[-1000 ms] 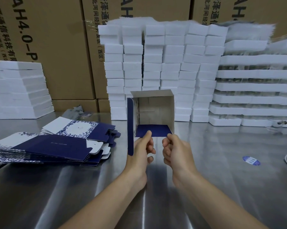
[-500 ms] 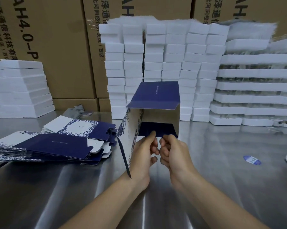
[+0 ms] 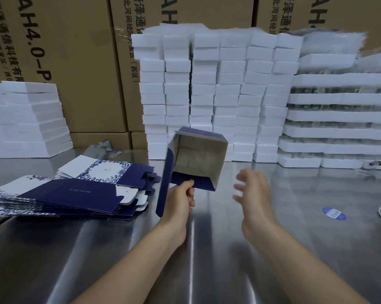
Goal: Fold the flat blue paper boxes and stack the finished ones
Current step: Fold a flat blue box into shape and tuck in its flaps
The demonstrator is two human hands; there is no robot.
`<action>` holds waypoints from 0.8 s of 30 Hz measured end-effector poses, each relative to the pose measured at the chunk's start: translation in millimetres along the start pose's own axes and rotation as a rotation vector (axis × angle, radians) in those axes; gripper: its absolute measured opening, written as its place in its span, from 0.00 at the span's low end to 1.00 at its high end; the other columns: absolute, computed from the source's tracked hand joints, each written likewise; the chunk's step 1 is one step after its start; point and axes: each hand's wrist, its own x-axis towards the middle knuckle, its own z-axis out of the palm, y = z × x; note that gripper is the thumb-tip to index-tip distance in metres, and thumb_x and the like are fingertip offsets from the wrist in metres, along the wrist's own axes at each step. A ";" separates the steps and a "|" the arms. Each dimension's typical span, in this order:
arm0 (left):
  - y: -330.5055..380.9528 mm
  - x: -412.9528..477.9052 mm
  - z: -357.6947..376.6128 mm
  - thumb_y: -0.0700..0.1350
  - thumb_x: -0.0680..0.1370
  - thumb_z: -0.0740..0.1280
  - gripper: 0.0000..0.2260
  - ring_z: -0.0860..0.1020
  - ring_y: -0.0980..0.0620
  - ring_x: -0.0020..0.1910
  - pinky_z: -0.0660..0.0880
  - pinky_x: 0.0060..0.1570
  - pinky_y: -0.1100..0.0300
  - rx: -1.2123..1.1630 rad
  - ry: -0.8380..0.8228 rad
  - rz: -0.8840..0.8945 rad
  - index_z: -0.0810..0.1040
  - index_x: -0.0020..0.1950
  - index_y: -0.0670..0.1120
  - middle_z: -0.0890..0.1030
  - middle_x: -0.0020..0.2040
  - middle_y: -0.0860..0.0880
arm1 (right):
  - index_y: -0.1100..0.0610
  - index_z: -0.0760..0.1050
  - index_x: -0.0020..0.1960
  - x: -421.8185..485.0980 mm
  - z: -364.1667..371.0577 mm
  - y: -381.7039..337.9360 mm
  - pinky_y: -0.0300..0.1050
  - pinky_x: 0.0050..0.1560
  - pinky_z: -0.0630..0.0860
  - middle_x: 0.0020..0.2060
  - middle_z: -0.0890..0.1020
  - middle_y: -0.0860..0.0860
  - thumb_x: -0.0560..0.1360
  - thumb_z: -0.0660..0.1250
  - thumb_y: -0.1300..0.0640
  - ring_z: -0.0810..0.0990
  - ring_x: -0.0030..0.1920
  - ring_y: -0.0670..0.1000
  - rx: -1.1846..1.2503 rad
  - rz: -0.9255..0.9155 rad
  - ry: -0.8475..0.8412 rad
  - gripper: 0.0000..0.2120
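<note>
Blue box [image 3: 199, 160] half-formed, tilted over the bench [image 3: 305, 194].
Our left hand [image 3: 180, 199] pinches its near flap, our right hand [image 3: 254, 189] hangs open beside; next we likely tuck the flaps shut.

Right hand [image 3: 254, 194] off box now, drawn away to right, fingers spread (blurred, mid-motion). Left hand [image 3: 180, 201] alone pinches blue paper box [image 3: 198, 156] at lower front edge, where both hands pinched before. Box tipped back: broad blue top panel of half a second ago reduced to thin strip, grey inside facing viewer. Long side flap [image 3: 164, 185] swung to hang steeper at left.
</note>
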 end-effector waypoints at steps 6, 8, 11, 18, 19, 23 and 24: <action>-9.1 6.7 -12.2 0.49 0.80 0.68 0.10 0.68 0.48 0.38 0.69 0.39 0.58 0.167 0.022 0.080 0.71 0.46 0.45 0.72 0.37 0.47 | 0.42 0.81 0.59 5.6 -12.8 -16.6 0.30 0.55 0.71 0.55 0.82 0.32 0.79 0.60 0.36 0.77 0.56 0.32 -0.060 -0.444 -0.055 0.17; -11.4 5.5 -16.7 0.49 0.77 0.70 0.11 0.68 0.45 0.46 0.67 0.47 0.53 0.202 -0.015 0.109 0.70 0.52 0.46 0.73 0.45 0.44 | 0.41 0.79 0.65 7.0 -12.2 -10.7 0.30 0.60 0.70 0.61 0.81 0.35 0.82 0.62 0.37 0.76 0.62 0.34 -0.175 -0.489 -0.137 0.16; -8.3 5.9 -12.8 0.43 0.78 0.68 0.07 0.62 0.45 0.42 0.63 0.38 0.55 0.174 -0.011 0.180 0.70 0.47 0.45 0.69 0.43 0.43 | 0.39 0.79 0.66 7.0 -10.3 -1.1 0.38 0.64 0.71 0.61 0.81 0.35 0.83 0.64 0.40 0.77 0.65 0.38 -0.274 -0.491 -0.221 0.14; -9.0 6.2 -15.7 0.50 0.70 0.60 0.08 0.74 0.48 0.40 0.69 0.38 0.58 0.174 0.015 0.119 0.72 0.43 0.47 0.76 0.34 0.52 | 0.38 0.79 0.66 10.6 -10.3 4.4 0.42 0.67 0.72 0.59 0.80 0.33 0.78 0.63 0.37 0.77 0.64 0.39 -0.331 -0.469 -0.255 0.19; -8.8 8.0 -15.7 0.50 0.74 0.63 0.07 0.77 0.49 0.40 0.71 0.37 0.58 0.178 0.009 0.108 0.74 0.45 0.47 0.78 0.35 0.52 | 0.39 0.79 0.67 11.3 -10.5 5.5 0.44 0.68 0.72 0.60 0.80 0.34 0.78 0.62 0.37 0.76 0.65 0.40 -0.351 -0.478 -0.252 0.20; -2.3 11.7 -12.5 0.58 0.85 0.63 0.18 0.83 0.50 0.40 0.78 0.34 0.57 0.247 0.007 0.060 0.80 0.50 0.44 0.82 0.40 0.50 | 0.40 0.78 0.68 14.4 -12.4 7.7 0.43 0.66 0.72 0.60 0.79 0.35 0.78 0.62 0.36 0.75 0.65 0.43 -0.412 -0.504 -0.235 0.22; 1.8 9.6 -10.7 0.68 0.82 0.61 0.26 0.83 0.50 0.40 0.78 0.37 0.56 0.275 -0.003 0.047 0.80 0.47 0.45 0.82 0.40 0.50 | 0.40 0.78 0.69 16.2 -12.9 8.7 0.41 0.64 0.72 0.60 0.79 0.36 0.77 0.62 0.36 0.75 0.65 0.44 -0.429 -0.504 -0.234 0.23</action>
